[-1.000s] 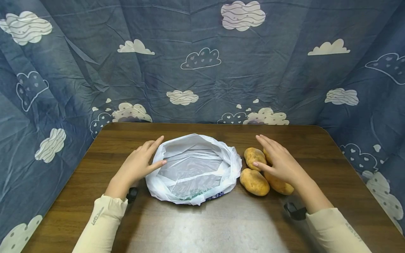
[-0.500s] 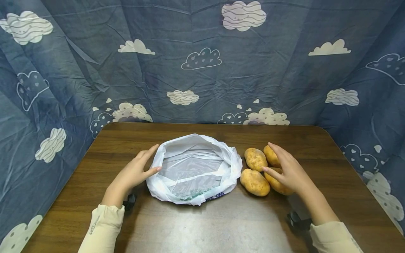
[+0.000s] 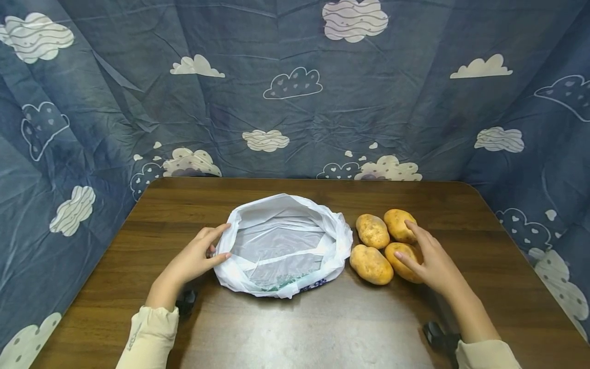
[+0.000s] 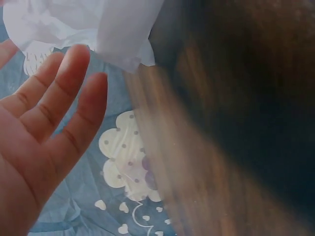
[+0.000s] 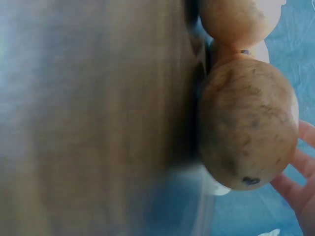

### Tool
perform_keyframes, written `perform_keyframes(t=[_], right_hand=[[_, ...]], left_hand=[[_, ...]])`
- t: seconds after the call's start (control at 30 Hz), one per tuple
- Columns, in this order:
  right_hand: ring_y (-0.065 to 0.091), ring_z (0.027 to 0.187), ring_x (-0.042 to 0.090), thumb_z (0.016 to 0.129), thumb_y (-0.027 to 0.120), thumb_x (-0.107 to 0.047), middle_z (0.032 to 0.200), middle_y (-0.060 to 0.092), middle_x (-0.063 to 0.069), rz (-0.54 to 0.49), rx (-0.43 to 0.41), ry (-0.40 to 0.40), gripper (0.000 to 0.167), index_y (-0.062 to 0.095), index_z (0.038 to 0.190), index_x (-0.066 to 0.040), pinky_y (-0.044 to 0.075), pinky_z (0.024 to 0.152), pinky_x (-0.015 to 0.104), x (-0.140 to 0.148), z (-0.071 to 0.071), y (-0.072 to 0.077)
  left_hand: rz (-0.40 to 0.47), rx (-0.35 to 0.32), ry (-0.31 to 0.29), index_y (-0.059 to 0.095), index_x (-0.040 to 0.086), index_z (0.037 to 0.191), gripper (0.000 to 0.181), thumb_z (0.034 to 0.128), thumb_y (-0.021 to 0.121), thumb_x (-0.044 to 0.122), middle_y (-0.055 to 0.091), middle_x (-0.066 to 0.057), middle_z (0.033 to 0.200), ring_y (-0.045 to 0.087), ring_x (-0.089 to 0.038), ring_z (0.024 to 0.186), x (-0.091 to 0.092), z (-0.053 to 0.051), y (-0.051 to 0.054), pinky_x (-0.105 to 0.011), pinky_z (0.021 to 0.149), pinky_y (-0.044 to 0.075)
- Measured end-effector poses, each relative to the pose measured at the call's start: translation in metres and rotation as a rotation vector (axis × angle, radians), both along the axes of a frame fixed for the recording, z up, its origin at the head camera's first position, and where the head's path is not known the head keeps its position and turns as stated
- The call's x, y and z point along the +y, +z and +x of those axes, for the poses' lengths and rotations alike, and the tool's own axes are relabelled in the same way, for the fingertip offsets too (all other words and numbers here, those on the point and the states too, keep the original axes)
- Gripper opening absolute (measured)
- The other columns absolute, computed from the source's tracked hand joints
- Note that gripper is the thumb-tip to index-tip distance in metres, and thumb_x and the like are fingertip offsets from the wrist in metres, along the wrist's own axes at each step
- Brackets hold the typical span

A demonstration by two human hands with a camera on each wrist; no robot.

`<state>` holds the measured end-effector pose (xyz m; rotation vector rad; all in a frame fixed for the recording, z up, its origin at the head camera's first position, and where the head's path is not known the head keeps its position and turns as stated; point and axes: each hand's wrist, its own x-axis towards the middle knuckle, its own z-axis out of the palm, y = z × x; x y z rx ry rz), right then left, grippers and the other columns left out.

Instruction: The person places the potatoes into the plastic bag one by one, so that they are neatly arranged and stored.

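A white plastic bag [image 3: 341, 233] sits mid-table with its mouth spread wide, printed green and blue near the front. My left hand [image 3: 186, 261] is at its left rim, fingers extended; in the left wrist view those fingers [image 4: 74, 64] lie just below the bag's edge [image 4: 123, 34]. Several brown potatoes are grouped to the bag's right. My right hand [image 3: 438, 266] is beside the right-hand ones, its thumb over the front right potato [image 3: 403, 261] and fingertips by the back right potato [image 3: 400, 225]. In the right wrist view fingers appear against the far side of a large potato [image 5: 248, 125].
The brown wooden table [image 3: 299, 333] reflects light at the front. Beyond it hangs a dark blue cloth [image 3: 295, 123] with white clouds. Two more potatoes, back left [image 3: 372, 230] and front left [image 3: 371, 265], lie between the bag and my right hand.
My right hand has drawn back rightward and toward me, uncovering the back right potato. My left hand has moved slightly left and nearer. Bag and potatoes stay put.
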<state>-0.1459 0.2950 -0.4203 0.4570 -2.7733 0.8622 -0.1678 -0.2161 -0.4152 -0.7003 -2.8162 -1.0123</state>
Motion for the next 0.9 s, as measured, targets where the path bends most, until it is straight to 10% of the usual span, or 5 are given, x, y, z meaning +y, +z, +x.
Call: perform_keyframes(t=[0.53,0.73,0.9], right_hand=[[0.041,0.110,0.041,0.082,0.067,-0.020,0.123,0.043,0.023,-0.103,-0.001,-0.037,0.066,0.033,0.136,-0.005,0.030,0.084,0.058,0.010,0.016,-0.019],[0.041,0.110,0.035,0.081,0.067,-0.021,0.125,0.045,0.018,-0.121,-0.021,-0.068,0.066,0.034,0.136,-0.007,0.030,0.091,0.027,0.011,0.022,-0.024],[0.036,0.113,0.039,0.080,0.069,-0.023,0.128,0.040,0.021,-0.177,-0.077,-0.097,0.069,0.033,0.136,-0.007,0.030,0.087,0.054,0.011,0.025,-0.029]], left_hand=[[0.156,-0.116,-0.011,0.041,0.007,0.132,0.060,0.0789,0.069,0.011,0.045,-0.014,0.108,0.049,-0.019,0.076,0.000,0.004,-0.007,-0.026,0.064,0.046],[0.215,-0.151,-0.006,0.040,0.006,0.132,0.060,0.0795,0.068,0.008,0.044,-0.016,0.111,0.051,-0.019,0.078,0.000,0.005,-0.010,-0.027,0.065,0.046],[0.273,-0.182,0.008,0.040,0.005,0.132,0.058,0.0802,0.067,0.006,0.042,-0.018,0.113,0.051,-0.022,0.081,0.001,0.006,-0.011,-0.029,0.068,0.048]])
